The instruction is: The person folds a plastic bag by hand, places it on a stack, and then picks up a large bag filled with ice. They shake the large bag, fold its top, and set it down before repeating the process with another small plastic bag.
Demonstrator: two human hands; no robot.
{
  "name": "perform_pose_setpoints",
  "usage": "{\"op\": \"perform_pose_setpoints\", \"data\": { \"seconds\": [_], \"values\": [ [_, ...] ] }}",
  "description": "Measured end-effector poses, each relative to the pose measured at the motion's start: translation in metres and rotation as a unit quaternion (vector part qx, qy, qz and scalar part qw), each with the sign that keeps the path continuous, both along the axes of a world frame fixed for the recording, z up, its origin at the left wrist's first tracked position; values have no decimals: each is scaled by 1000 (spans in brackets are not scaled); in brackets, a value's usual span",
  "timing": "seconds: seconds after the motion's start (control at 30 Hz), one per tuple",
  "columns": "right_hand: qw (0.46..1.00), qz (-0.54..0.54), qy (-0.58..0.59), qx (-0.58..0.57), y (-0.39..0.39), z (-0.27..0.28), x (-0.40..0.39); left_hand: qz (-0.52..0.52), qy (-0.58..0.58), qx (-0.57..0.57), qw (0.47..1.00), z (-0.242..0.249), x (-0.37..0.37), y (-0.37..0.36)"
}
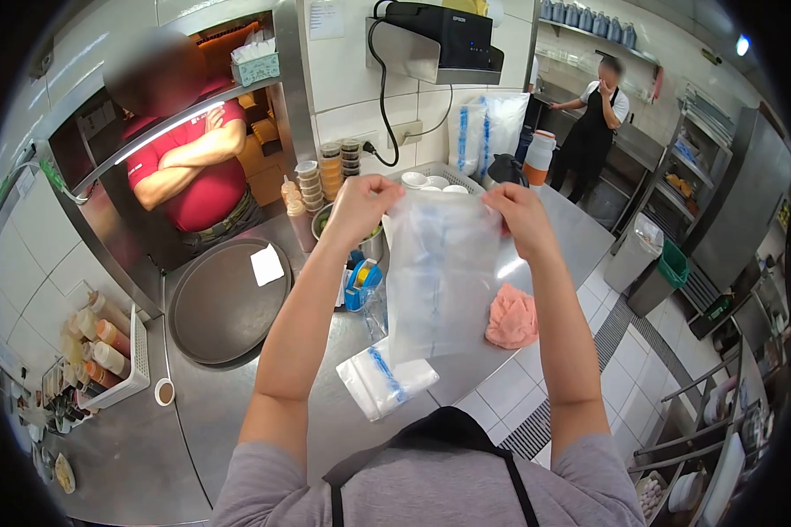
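A clear plastic bag with faint blue print hangs upright between my two hands over the steel counter. My left hand pinches its upper left corner, and my right hand pinches the upper right one. Below the bag lies a folded stack of plastic bags with a blue printed strip. A blue tape dispenser stands just left of the bag. On the counter's right edge, under my right forearm, sits a crumpled pink cloth.
A round dark tray with a white paper slip lies at left. Sauce bottles fill a white basket. Lidded cups line the back wall below a black printer. One person stands behind the pass window, another at back right.
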State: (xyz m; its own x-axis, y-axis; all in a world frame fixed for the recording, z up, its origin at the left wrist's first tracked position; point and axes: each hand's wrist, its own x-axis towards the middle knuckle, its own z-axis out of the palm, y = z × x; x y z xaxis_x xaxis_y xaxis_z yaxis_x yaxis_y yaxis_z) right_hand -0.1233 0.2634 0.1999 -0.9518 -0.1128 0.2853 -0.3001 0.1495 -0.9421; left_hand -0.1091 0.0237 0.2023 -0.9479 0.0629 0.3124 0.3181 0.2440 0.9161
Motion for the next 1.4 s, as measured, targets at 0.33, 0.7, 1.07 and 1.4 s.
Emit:
{"op": "perform_pose_setpoints", "data": {
  "seconds": [0.33,0.7,1.07,1.4],
  "values": [
    [918,69,-279,-273,-17,-41,-17,-69,-311,376,870,-64,-46,-17],
    [862,169,-369,-303,-9,-149,-34,-83,-405,425,806,-154,-42,-9],
    [989,-19,2,-145,-26,-118,0,-91,-38,288,953,-138,-20,-17],
    [974,30,98,-201,-74,-127,-1,1,120,309,944,-145,-31,41]
  ]
}}
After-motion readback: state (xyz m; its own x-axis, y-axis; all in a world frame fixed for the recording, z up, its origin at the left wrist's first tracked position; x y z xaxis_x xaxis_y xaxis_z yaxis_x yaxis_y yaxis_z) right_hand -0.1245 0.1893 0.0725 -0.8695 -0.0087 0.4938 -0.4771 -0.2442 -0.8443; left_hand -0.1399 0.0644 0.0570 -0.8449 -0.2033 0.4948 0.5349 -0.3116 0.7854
